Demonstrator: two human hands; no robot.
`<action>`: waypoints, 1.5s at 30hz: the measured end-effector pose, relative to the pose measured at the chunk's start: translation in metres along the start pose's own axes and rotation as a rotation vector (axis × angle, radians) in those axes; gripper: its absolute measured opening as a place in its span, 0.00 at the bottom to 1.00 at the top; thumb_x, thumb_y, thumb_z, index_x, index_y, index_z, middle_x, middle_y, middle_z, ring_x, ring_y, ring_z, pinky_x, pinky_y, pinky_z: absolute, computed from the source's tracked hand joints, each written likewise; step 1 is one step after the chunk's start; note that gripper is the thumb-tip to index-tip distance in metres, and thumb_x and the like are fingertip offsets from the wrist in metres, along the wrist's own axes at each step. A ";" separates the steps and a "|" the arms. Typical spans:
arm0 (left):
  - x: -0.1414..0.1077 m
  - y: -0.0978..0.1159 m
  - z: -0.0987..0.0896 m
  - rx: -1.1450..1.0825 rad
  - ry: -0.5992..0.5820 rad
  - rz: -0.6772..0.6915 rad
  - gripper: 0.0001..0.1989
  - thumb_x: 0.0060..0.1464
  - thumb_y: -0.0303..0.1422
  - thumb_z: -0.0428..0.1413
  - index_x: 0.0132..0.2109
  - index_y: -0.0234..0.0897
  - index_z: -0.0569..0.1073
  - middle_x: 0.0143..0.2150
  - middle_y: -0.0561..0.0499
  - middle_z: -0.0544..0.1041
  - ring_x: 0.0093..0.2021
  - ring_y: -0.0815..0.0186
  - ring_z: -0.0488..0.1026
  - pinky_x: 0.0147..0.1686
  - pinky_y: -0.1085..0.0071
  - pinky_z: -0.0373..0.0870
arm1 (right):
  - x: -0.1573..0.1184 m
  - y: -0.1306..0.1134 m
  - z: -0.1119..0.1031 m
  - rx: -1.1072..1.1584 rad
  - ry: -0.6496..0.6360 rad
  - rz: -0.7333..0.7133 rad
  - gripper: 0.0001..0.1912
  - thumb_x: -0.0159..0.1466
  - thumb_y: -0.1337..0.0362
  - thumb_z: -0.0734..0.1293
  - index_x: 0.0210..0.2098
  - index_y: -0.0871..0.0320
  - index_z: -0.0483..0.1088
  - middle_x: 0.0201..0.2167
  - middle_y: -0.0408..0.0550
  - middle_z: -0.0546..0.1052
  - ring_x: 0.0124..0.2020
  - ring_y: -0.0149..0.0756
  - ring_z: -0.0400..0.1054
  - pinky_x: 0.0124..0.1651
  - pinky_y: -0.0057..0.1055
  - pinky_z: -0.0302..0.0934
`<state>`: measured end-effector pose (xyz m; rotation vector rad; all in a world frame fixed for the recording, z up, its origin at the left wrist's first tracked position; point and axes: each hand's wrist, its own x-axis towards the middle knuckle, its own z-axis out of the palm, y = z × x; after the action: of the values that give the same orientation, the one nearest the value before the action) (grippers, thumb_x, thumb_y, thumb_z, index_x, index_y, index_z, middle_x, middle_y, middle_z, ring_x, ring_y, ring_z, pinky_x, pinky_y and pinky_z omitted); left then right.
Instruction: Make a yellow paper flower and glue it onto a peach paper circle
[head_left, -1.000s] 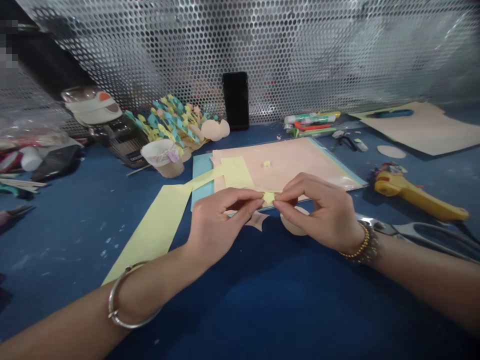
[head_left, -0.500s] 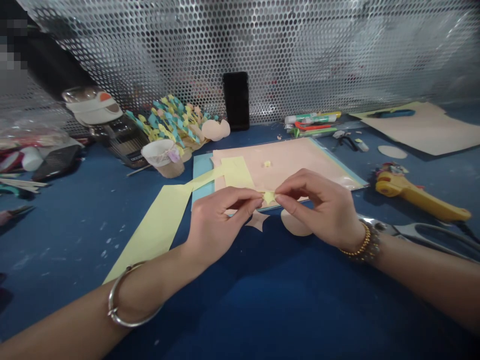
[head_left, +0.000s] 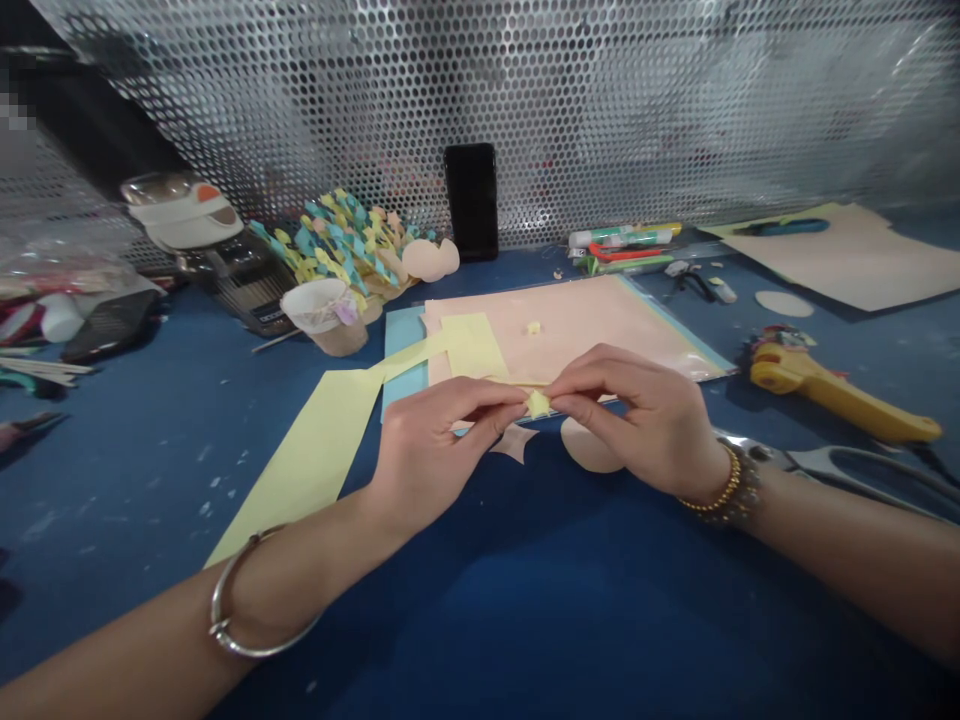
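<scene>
Both my left hand and my right hand pinch a tiny folded piece of yellow paper between their fingertips. The hands hover over the front edge of a pale pink sheet in a clear plastic sleeve. A similar yellow scrap lies on that sheet. Under my left hand runs a long pale yellow paper strip, joined to a wider yellow piece on the sheet. Below my fingers lie a pink star-shaped cut-out and a round pink cut-out, partly hidden by my right hand.
Steel scissors lie beyond my right wrist, with a yellow craft tool above them. Along the back stand a black phone, a paper cup, a colourful paper model and glue sticks against a perforated metal sheet.
My fingertips have stayed together on the small yellow piece, turning it slightly. My right hand has moved a little left and down, and the round cut-out now shows more fully than a second ago.
</scene>
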<state>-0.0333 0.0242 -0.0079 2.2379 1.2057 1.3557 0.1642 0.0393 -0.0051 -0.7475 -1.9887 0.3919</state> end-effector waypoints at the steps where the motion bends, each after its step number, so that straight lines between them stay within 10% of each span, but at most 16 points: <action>1: 0.000 0.000 0.000 0.009 0.002 0.018 0.06 0.51 0.27 0.60 0.37 0.42 0.78 0.32 0.57 0.81 0.30 0.72 0.76 0.32 0.80 0.74 | 0.000 0.000 0.000 -0.007 -0.001 -0.009 0.05 0.60 0.73 0.67 0.34 0.60 0.73 0.30 0.46 0.74 0.32 0.29 0.69 0.33 0.27 0.65; 45: -0.002 0.005 0.003 0.007 0.065 0.041 0.03 0.51 0.28 0.60 0.36 0.39 0.76 0.31 0.55 0.79 0.28 0.72 0.75 0.31 0.78 0.77 | -0.004 -0.009 0.002 -0.137 0.064 -0.096 0.04 0.60 0.72 0.67 0.34 0.57 0.71 0.29 0.46 0.74 0.30 0.32 0.70 0.31 0.30 0.66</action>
<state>-0.0289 0.0204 -0.0072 2.2512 1.1942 1.4520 0.1609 0.0302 -0.0039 -0.7364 -1.9969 0.1744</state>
